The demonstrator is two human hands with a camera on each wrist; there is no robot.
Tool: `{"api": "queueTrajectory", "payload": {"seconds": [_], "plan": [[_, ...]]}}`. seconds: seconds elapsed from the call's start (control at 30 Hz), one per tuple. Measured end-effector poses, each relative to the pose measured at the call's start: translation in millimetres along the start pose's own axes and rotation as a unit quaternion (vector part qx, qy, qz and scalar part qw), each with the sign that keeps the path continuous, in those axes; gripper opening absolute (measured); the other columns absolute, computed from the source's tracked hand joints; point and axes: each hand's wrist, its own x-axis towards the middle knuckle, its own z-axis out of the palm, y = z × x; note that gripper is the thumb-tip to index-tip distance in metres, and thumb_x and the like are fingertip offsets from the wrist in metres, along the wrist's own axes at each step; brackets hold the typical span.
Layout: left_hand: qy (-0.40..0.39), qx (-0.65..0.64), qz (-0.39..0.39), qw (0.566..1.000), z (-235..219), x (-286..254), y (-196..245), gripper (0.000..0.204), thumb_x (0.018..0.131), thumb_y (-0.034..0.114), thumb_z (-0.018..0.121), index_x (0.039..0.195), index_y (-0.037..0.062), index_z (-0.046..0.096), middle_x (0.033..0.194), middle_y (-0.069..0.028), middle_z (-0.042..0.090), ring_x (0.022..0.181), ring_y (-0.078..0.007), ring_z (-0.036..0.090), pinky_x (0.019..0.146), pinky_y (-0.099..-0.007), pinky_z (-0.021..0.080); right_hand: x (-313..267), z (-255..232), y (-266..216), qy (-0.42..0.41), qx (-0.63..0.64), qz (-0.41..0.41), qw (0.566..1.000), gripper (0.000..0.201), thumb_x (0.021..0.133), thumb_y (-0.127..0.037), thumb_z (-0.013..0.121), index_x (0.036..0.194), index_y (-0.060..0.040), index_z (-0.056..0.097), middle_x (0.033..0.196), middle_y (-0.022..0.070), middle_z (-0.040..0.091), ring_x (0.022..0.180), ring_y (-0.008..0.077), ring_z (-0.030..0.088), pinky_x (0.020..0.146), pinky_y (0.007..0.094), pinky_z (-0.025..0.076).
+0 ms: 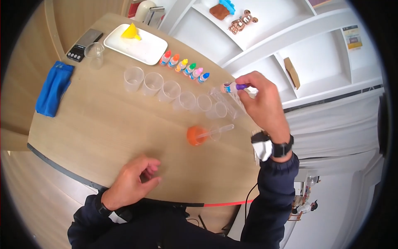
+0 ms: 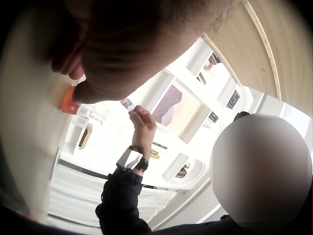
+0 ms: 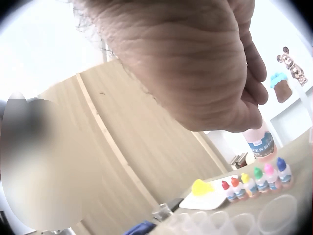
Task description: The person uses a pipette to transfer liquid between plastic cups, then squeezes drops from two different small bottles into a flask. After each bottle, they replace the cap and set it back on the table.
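The right hand [image 1: 265,103] pinches the purple cap of a small labelled bottle [image 1: 229,87], held tilted in the air at the right end of a row of bottles. In the right wrist view this bottle [image 3: 260,143] hangs below the fingertips. Several capped bottles [image 1: 181,65], red through blue, stand in line. In front of them runs a row of clear cups [image 1: 170,91]. The left hand [image 1: 134,182] hovers near the table's front edge, fingers loosely bent, holding nothing. Between the hands is a flask with orange liquid [image 1: 195,135], a clear pipette [image 1: 224,129] beside it.
A white tray [image 1: 120,43] with a yellow funnel [image 1: 130,31] lies at the back left. Nearby are a black scale [image 1: 85,45], a clear beaker [image 1: 94,54] and a folded blue cloth [image 1: 54,89]. A clear rack [image 1: 226,103] stands beyond the cups; white shelves rise behind the table.
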Motion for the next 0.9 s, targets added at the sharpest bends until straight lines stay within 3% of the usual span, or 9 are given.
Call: {"api": "queueTrajectory", "payload": {"seconds": [0.17,0.33,0.47,0.73,0.83,0.9], "plan": [[-0.001,0.049,0.063,0.997,-1,0,-3,0.038,0.088,-0.001,0.089,0.121,0.0016,0.071,0.102,-0.0088,0.067,0.088,-0.0193,0.070,0.075,-0.0318,0.060,35,46,43,-0.057,-0.054,0.010,0.997,0.020,0.084,0.007,0.073,0.103,0.0001,0.076,0.101,0.0194,0.077,0.096,0.0407,0.075,0.085,0.0490,0.060],[-0.002,0.075,0.084,0.994,-2,4,-1,0.038,0.086,0.000,0.090,0.120,0.0023,0.072,0.102,-0.0095,0.067,0.082,-0.0202,0.070,0.072,-0.0330,0.060,49,71,67,-0.100,-0.095,0.005,0.990,0.021,0.083,0.006,0.075,0.103,0.0007,0.076,0.100,0.0170,0.078,0.094,0.0364,0.077,0.084,0.0440,0.062],[0.005,0.092,0.100,0.991,-1,7,-2,0.039,0.085,0.000,0.091,0.119,0.0027,0.073,0.099,-0.0094,0.067,0.078,-0.0203,0.069,0.068,-0.0338,0.060,55,84,74,-0.110,-0.084,0.005,0.990,0.019,0.082,0.009,0.072,0.097,-0.0021,0.076,0.098,0.0190,0.077,0.094,0.0423,0.075,0.083,0.0508,0.060],[0.014,0.095,0.128,0.987,0,10,-5,0.039,0.084,0.001,0.091,0.118,0.0018,0.073,0.097,-0.0099,0.068,0.076,-0.0212,0.069,0.066,-0.0346,0.059,57,99,80,-0.116,-0.076,0.000,0.990,0.020,0.080,0.009,0.072,0.096,-0.0024,0.075,0.099,0.0187,0.077,0.096,0.0423,0.074,0.084,0.0507,0.060],[0.010,0.089,0.114,0.989,0,9,-1,0.038,0.079,-0.002,0.089,0.113,0.0013,0.071,0.100,-0.0149,0.067,0.089,-0.0354,0.068,0.077,-0.0434,0.058,57,102,81,-0.117,-0.084,-0.006,0.990,0.020,0.079,0.009,0.073,0.096,-0.0023,0.075,0.099,0.0183,0.077,0.096,0.0421,0.074,0.084,0.0508,0.060],[0.009,0.094,0.116,0.989,-1,9,0,0.038,0.079,-0.002,0.089,0.113,0.0013,0.071,0.100,-0.0150,0.067,0.089,-0.0353,0.068,0.077,-0.0433,0.058,58,105,83,-0.119,-0.090,-0.012,0.989,0.020,0.079,0.009,0.073,0.096,-0.0024,0.075,0.099,0.0182,0.077,0.096,0.0422,0.073,0.083,0.0509,0.059]]}}
